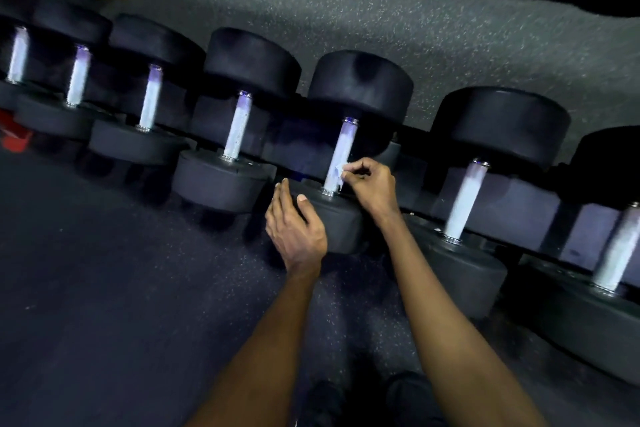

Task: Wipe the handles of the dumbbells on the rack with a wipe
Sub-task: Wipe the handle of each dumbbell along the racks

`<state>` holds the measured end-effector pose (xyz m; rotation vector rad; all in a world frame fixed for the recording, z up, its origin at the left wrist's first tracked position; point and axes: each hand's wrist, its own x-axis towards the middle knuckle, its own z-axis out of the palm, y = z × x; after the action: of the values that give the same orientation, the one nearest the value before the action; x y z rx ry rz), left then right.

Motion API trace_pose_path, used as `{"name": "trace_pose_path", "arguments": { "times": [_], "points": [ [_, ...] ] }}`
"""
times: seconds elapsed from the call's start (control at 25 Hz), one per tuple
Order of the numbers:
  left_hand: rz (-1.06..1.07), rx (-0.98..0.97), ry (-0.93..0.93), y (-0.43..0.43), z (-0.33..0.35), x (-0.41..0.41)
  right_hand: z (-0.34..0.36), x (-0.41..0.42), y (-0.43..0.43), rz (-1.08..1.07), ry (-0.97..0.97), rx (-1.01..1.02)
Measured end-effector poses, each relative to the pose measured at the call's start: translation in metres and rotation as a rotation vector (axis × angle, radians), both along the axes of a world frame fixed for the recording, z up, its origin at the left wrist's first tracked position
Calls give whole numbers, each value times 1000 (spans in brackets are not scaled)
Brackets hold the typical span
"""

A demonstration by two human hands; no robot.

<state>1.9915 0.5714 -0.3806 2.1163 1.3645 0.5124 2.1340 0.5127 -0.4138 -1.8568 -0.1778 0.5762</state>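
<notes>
One wipe (339,172) | right hand (373,185) pinches it against handle (343,146) | left hand (294,224) flat on dumbbell (341,225)

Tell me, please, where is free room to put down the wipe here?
Bare dark floor lies in front of the dumbbells, left of the left hand; speckled floor lies behind them. Along the row it is crowded: heads nearly touch, leaving room only around each handle.

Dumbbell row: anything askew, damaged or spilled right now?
Nothing stands out. The dumbbells sit in an even row. Only the wipe, pinched by the right hand against a handle, looks like a small ragged scrap.
</notes>
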Motion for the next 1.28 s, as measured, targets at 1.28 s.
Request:
{"name": "trace_pose_path", "arguments": {
  "times": [1.28],
  "points": [
    [5, 80, -16, 2, -4, 2, -1, 34, 33, -247, 608, 468]
  ]
}}
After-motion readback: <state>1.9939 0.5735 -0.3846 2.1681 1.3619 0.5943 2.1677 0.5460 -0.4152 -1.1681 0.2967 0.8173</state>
